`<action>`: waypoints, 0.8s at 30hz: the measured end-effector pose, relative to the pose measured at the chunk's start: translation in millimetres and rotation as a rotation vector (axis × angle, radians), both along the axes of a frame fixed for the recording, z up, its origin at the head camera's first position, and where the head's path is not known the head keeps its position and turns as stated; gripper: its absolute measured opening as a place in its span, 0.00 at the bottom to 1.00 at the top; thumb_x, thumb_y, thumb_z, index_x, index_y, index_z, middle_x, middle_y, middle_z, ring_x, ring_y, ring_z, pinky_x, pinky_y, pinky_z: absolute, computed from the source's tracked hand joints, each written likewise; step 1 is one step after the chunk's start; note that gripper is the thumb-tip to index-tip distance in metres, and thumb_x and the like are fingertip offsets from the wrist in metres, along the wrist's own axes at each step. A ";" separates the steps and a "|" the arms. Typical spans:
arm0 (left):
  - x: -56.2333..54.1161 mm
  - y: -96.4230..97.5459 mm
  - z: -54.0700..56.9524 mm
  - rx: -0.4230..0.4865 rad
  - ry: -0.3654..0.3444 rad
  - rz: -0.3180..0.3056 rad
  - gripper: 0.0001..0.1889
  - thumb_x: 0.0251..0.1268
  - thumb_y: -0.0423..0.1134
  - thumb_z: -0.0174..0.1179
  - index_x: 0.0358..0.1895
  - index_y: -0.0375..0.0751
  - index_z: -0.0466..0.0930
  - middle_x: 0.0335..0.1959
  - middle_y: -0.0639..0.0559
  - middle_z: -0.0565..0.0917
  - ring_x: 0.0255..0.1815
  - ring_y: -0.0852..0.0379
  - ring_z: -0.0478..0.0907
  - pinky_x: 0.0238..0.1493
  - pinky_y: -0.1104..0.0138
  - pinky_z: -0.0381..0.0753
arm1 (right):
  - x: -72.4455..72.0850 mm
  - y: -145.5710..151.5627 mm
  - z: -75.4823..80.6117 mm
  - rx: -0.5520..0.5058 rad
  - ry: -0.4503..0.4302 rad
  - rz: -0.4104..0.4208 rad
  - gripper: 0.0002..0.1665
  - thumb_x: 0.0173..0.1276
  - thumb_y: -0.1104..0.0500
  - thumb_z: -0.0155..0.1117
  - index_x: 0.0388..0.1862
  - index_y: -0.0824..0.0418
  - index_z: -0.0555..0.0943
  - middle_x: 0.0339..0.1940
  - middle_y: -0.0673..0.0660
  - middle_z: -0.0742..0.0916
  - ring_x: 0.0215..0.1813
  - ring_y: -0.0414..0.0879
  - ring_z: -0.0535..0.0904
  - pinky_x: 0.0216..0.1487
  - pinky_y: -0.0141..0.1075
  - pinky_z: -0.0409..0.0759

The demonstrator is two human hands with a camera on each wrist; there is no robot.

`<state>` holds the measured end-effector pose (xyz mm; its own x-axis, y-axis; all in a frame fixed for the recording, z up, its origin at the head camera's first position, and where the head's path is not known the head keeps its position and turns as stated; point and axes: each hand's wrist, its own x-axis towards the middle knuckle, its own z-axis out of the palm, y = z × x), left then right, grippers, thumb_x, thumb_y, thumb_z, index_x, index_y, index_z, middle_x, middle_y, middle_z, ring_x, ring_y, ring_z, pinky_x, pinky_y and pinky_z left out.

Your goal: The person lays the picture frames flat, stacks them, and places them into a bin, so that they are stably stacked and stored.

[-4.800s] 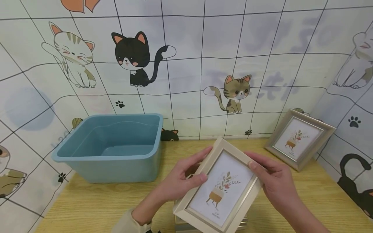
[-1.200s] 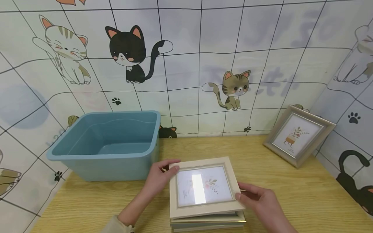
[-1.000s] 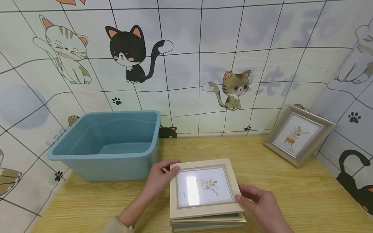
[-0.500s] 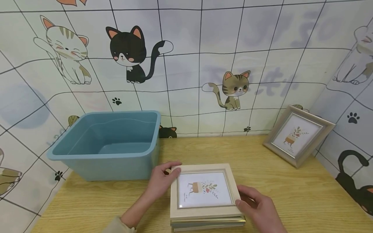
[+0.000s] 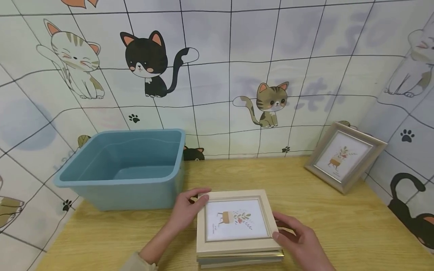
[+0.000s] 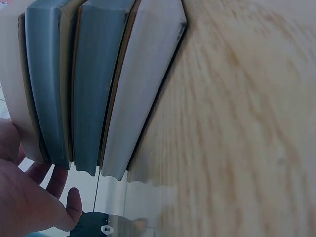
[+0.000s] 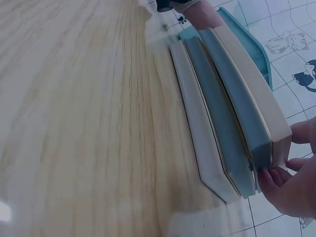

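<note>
A cream picture frame (image 5: 237, 245) lies face up on a stack of several picture frames (image 5: 240, 259) at the table's front. Its print of a plant in a legged pot is turned sideways. My left hand (image 5: 185, 212) holds its far left corner, thumb on the border. At the right edge my right hand (image 5: 300, 239) pinches the near corner. The left wrist view has the cream frame (image 6: 14, 84) above two blue-sided frames and a whitish bottom one (image 6: 143, 84). In the right wrist view my right hand's fingertips (image 7: 266, 178) touch the ends of the upper frames.
A blue plastic tub (image 5: 125, 195) stands at the back left of the wooden table (image 5: 244, 171). A silver-beige picture frame (image 5: 359, 177) leans upright at the back right. Behind the table hangs a wall covering (image 5: 217, 82) with a grid and cartoon cats.
The cream frame, earlier held tilted above the stack in both hands, has turned sideways and come down onto the stack. Over the last second it settled flatter, and the glare left its glass.
</note>
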<state>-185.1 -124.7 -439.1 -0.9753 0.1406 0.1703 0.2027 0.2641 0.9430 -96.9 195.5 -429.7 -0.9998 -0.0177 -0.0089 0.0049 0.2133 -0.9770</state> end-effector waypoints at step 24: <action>2.3 0.8 3.7 0.020 -0.026 0.003 0.13 0.72 0.39 0.66 0.56 0.42 0.88 0.44 0.47 0.84 0.17 0.61 0.63 0.20 0.70 0.64 | -126.6 194.3 73.9 0.567 0.476 -0.347 0.36 0.79 0.58 0.60 0.82 0.55 0.63 0.73 0.52 0.72 0.69 0.32 0.68 0.64 0.19 0.63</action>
